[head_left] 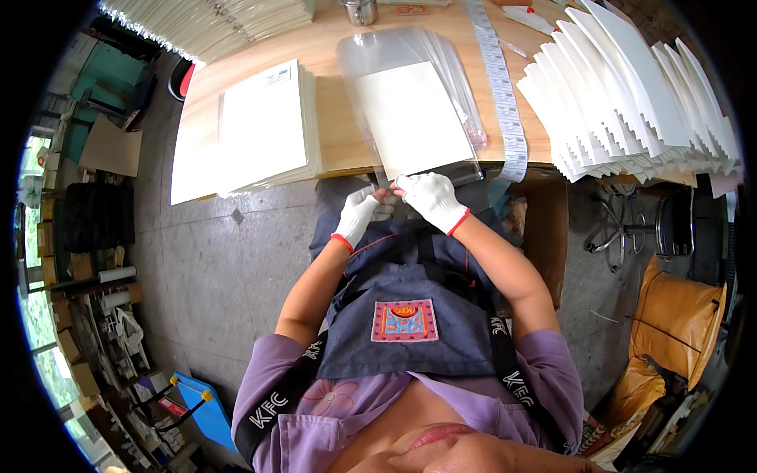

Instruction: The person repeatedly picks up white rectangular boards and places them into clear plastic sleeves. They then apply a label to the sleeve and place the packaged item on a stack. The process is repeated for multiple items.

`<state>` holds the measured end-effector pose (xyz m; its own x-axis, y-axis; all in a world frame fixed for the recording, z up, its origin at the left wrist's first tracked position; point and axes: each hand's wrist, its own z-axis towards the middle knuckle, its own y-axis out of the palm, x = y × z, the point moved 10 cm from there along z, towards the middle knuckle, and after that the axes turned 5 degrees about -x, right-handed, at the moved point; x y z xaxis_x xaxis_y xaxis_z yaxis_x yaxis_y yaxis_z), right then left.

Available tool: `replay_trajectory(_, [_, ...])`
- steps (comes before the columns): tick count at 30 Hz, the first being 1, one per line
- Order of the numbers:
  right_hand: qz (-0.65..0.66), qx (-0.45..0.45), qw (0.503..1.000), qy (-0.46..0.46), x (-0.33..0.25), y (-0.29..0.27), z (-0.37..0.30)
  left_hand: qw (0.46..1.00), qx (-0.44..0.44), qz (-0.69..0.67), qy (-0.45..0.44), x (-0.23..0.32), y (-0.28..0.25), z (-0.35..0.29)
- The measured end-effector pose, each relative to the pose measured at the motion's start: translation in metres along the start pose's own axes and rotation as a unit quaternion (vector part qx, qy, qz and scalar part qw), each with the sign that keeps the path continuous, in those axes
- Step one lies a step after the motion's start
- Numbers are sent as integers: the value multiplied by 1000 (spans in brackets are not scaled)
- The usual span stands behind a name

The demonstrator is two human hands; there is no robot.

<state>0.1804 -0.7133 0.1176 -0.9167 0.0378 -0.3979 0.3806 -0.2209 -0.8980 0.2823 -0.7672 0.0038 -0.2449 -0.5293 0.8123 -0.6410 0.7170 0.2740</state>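
Observation:
My left hand and my right hand wear white knit gloves with red cuffs and bare fingertips. They meet at the table's near edge. A white rectangular board lies there on a stack of clear plastic bags. The fingers of my right hand are bent and closed at the near end of the bags, by the board's lower left corner. Close beside it, my left fingertips are pinched together. Whatever they grip is too small to make out.
On the wooden table a pile of white boards stands left, with a label strip right of the bags. Fanned white boards fill the right side, a metal cup the back. A cardboard box sits below.

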Motion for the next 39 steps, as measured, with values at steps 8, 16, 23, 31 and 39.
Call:
replay_trajectory(8, [-97, -98, 990, 1, -22, 24, 4, 998, -17, -63, -3, -17, -10, 9])
replay_trajectory(16, [683, 314, 585, 306, 246, -45, -220, 999, -8, 29, 42, 4, -7, -14])
replay_trajectory(23, [-111, -364, 822, 423, 233, 18, -352, 702, 174, 542, 428, 74, 2, -54])
replay_trajectory(31, [-211, 110, 970, -53, 67, -84, -70, 526, 19, 582, 619, 96, 76, -70])
replay_trajectory(39, [94, 147, 980, 100, 111, -41, -72, 791, 145, 423, 418, 67, -3, -50])
